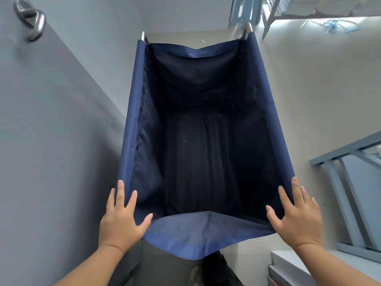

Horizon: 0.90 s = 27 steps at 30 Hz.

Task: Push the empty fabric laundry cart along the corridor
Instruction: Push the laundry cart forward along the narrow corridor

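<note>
1. The laundry cart [203, 242], a deep bag of navy fabric hung on a frame, fills the middle of the view and runs from the near edge away toward the far end of the corridor floor [309, 89].
2. Its inside is dark and holds nothing that can be seen; only folds of black lining show at the bottom.
3. The left hand [121, 217] lies on the near left corner of the cart's rim, fingers spread flat and open, the thumb pointing in along the near hem. It presses on the fabric and is not closed round anything.
4. The right hand [296, 215] lies the same way on the near right corner, fingers splayed and open, palm down on the rim, with nothing clasped.
5. Both forearms reach in from the near edge of the view, bare.
6. At the far corners two metal posts [247, 30] of the frame stick up above the fabric.
7. A grey door [51, 131] with a metal lever handle [33, 21] stands close along the cart's left side.
8. On the right, near, a blue-grey railing [348, 193] rises beside steps [309, 263].
9. Farther off on the right, another railing and some blue debris [332, 25] lie on the floor, well apart from the cart.
</note>
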Each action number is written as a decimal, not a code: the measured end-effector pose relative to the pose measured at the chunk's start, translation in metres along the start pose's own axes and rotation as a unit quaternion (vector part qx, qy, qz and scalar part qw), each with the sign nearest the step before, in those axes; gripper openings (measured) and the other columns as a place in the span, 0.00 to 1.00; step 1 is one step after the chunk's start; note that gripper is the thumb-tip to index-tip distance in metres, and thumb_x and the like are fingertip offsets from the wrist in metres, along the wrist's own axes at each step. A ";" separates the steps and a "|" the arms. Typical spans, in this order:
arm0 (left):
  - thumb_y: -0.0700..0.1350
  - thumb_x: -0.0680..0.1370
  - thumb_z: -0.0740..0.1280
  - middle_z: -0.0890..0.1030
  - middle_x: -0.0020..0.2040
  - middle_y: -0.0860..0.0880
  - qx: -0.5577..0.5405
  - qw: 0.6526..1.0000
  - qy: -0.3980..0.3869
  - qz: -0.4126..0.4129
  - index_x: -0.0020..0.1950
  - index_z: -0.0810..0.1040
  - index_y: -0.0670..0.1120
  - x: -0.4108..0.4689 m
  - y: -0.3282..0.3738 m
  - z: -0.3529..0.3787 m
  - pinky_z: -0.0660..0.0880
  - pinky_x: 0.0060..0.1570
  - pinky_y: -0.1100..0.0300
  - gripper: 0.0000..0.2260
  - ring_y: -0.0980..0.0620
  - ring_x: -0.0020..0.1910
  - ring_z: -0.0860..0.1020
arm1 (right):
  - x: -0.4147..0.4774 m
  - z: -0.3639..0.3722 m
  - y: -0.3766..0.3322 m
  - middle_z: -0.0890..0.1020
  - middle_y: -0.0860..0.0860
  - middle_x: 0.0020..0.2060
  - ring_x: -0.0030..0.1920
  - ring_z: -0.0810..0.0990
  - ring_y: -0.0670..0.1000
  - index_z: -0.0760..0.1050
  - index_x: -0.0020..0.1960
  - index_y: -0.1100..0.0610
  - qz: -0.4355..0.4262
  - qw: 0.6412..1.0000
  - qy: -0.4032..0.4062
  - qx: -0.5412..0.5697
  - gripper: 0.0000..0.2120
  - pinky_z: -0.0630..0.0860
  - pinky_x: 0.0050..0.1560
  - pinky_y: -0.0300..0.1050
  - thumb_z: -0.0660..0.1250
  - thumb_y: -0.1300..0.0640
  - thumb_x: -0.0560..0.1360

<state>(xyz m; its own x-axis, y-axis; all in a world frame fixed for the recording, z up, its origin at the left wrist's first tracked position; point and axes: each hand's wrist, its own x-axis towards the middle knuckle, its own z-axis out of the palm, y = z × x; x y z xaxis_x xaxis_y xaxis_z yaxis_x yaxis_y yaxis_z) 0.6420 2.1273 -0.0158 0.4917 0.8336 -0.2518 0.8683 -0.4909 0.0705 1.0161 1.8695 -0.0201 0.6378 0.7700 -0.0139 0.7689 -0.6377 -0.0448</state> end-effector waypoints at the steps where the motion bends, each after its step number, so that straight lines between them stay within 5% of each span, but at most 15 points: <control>1: 0.69 0.69 0.58 0.55 0.82 0.44 0.000 1.000 0.000 -0.001 0.67 0.77 0.47 0.006 0.001 -0.001 0.81 0.34 0.46 0.36 0.35 0.74 0.66 | 0.006 0.000 0.000 0.69 0.65 0.74 0.64 0.77 0.71 0.80 0.63 0.63 -0.002 1.000 0.002 0.000 0.31 0.73 0.57 0.68 0.59 0.41 0.74; 6: 0.75 0.73 0.44 0.54 0.82 0.45 0.004 1.000 -0.002 -0.007 0.68 0.77 0.46 0.038 0.006 -0.007 0.81 0.35 0.45 0.42 0.35 0.74 0.65 | 0.039 0.003 0.001 0.70 0.65 0.74 0.63 0.78 0.71 0.80 0.62 0.63 -0.002 1.000 0.018 0.009 0.30 0.74 0.56 0.68 0.59 0.41 0.74; 27: 0.75 0.73 0.46 0.55 0.82 0.44 0.020 1.000 0.008 -0.014 0.69 0.75 0.46 0.169 0.028 -0.039 0.81 0.35 0.43 0.42 0.34 0.74 0.65 | 0.181 0.006 -0.002 0.71 0.64 0.74 0.63 0.78 0.71 0.81 0.62 0.63 -0.017 0.999 0.041 0.030 0.29 0.75 0.58 0.67 0.59 0.41 0.75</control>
<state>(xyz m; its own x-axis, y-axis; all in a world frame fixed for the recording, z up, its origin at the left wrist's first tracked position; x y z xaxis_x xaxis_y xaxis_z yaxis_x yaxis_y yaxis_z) 0.7520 2.2643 -0.0187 0.4679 0.8514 -0.2372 0.8790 -0.4763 0.0242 1.1298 2.0100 -0.0283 0.6146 0.7857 0.0707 0.7879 -0.6069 -0.1039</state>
